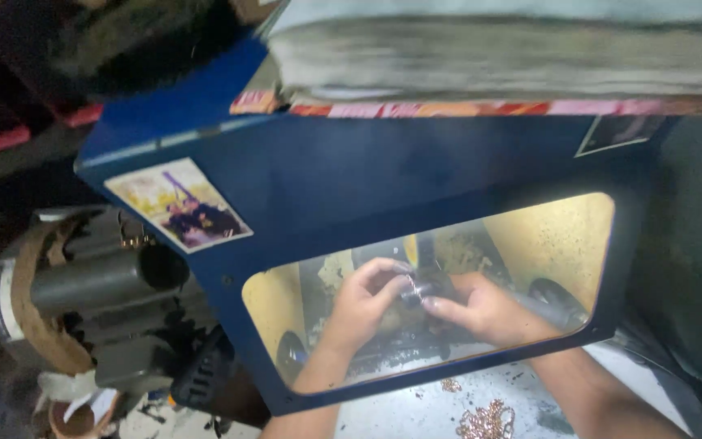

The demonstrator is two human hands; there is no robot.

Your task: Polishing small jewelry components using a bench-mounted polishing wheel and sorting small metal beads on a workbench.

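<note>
Both hands inside a blue hood (343,175), seen through its clear window (530,244). Left hand (363,301): fingers curled, tips pinching a small shiny piece (418,286). Right hand (485,309): thumb and fingers closed on the same piece from the other side; the two hands nearly touch at it. Piece: held mid-window, in front of a dark wheel (416,252); its kind cannot be told. Hood interior: yellow-dusted walls. Hood face: picture sticker (179,205) at upper left, a smaller one (615,134) at upper right. Hood top: stack of pale folded cloth (497,57). Bench (416,410) below the window: grey, with a heap of coppery chain (487,421) near its front edge, between the forearms. Left of hood: grey motor (83,284).
</note>
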